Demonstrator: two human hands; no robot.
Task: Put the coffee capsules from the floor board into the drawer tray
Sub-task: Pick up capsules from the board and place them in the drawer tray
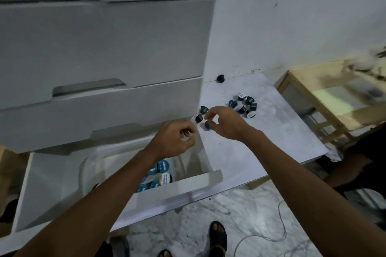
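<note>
My right hand [224,124] pinches a dark coffee capsule [207,125] just above the left edge of the white floor board [261,144]. Two more capsules, a dark one [199,118] and a teal one [204,109], sit by its fingertips. A cluster of several capsules [244,105] lies further back on the board, and a single one [220,78] rests near the wall. My left hand [177,137] is curled over the open drawer [177,188], with a pale capsule rim showing between its fingers. Below it, the clear tray [87,165] holds several capsules [160,173].
Closed white drawers [104,48] stack above the open one. A wooden frame table [325,108] stands right of the board. A thin cable [277,233] loops over the marble floor near a sandalled foot [218,233]. A person in dark clothing [363,162] sits at the right edge.
</note>
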